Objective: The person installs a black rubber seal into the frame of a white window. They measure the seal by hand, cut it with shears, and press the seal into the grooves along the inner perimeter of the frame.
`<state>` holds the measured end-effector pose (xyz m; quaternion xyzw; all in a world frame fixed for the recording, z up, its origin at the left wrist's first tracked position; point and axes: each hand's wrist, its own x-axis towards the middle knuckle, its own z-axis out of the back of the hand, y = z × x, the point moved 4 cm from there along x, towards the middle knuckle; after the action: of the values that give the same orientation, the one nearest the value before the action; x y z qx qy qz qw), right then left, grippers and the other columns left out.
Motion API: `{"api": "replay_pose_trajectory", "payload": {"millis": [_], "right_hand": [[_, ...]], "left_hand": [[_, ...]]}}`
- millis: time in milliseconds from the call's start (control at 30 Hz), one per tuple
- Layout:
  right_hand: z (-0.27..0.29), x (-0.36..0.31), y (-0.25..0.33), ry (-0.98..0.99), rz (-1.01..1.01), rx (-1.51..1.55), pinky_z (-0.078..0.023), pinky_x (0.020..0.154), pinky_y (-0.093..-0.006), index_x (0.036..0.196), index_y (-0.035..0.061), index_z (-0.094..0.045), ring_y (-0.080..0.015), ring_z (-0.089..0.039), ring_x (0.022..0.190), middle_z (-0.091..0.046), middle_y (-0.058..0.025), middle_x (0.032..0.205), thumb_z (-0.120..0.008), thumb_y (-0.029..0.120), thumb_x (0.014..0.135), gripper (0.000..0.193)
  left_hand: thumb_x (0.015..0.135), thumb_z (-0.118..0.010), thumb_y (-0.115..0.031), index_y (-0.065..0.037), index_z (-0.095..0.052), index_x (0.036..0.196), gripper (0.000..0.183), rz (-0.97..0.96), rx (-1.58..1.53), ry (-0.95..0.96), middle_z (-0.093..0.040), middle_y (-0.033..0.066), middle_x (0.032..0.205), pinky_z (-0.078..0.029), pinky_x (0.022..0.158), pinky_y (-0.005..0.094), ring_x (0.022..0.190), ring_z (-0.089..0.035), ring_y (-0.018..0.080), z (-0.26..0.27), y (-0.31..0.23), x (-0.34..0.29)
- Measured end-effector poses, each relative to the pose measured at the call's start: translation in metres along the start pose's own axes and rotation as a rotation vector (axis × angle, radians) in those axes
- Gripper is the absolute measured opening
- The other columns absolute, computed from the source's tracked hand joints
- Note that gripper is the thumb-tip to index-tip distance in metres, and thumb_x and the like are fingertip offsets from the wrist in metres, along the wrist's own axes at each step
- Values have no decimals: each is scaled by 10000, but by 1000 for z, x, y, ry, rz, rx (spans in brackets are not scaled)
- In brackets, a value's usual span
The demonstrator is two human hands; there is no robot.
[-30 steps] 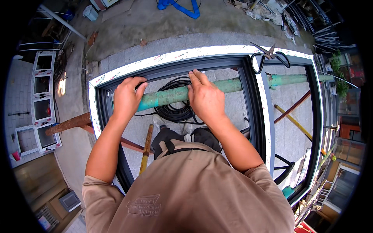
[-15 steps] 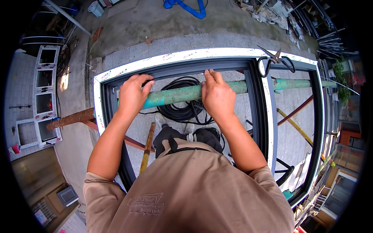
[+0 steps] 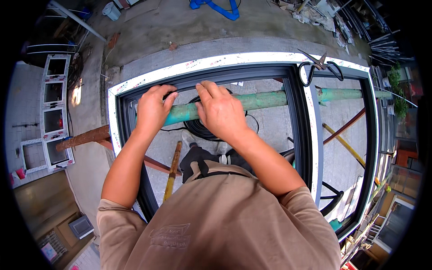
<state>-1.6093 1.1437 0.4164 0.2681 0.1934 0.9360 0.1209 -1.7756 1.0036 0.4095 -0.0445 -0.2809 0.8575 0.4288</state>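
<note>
1. Below my head camera lies a dark window frame [image 3: 297,117] with white protective tape on its outer edge, set flat on green pipes [image 3: 265,100] above a paved yard.
2. My left hand [image 3: 153,108] rests on the frame's far rail near its left corner. Its fingers are curled together, tips pinching a thin black gasket strip [image 3: 173,91] against the inner edge of the rail.
3. My right hand [image 3: 220,110] sits just beside it, palm down. Its fingers lie close together and flat, pressing on the same rail; I cannot tell whether they grip anything underneath.
4. A coil of black gasket [image 3: 202,128] lies on the ground under the frame, directly beneath my hands.
5. As for progress, I judge the seating of the strip to be at an early stage: both hands work only the left part of the far rail, and I cannot tell whether the strip is in along the other sides.
6. Black-handled shears [image 3: 319,67] rest on the frame's far rail to the right, well apart from both hands.
7. Further white window frames [image 3: 51,112] lie off to the left.
</note>
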Motion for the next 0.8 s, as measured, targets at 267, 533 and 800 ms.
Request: {"api": "replay_pose_trajectory", "payload": {"millis": [267,533,800], "right_hand": [[-46,8,6,28,141,55,-626,864,-413,1328,31,-745,-285,-704,1042,-717,-86,1213,-756,147,896,447],[-51,8,3,11,176,5,-620,867,-420,1284,59,-781,-275,-708,991,-742,-60,1189,-735,117,869,422],[-49,7,4,-10,164,22,-622,864,-420,1296,50,-777,-277,-706,982,-743,-59,1173,-739,112,859,443]], "left_hand": [[956,-840,-185,-63,-835,1127,210,10,9,-9,-808,179,1038,-620,835,460,948,-787,388,-1,4,-3],[972,-817,-168,-44,-772,1284,338,102,-143,17,-784,151,1046,-610,772,387,816,-765,258,9,8,-15],[1066,-763,-195,-8,-608,1507,503,568,-557,256,-704,34,1051,-542,652,280,734,-645,96,48,8,-88]]}}
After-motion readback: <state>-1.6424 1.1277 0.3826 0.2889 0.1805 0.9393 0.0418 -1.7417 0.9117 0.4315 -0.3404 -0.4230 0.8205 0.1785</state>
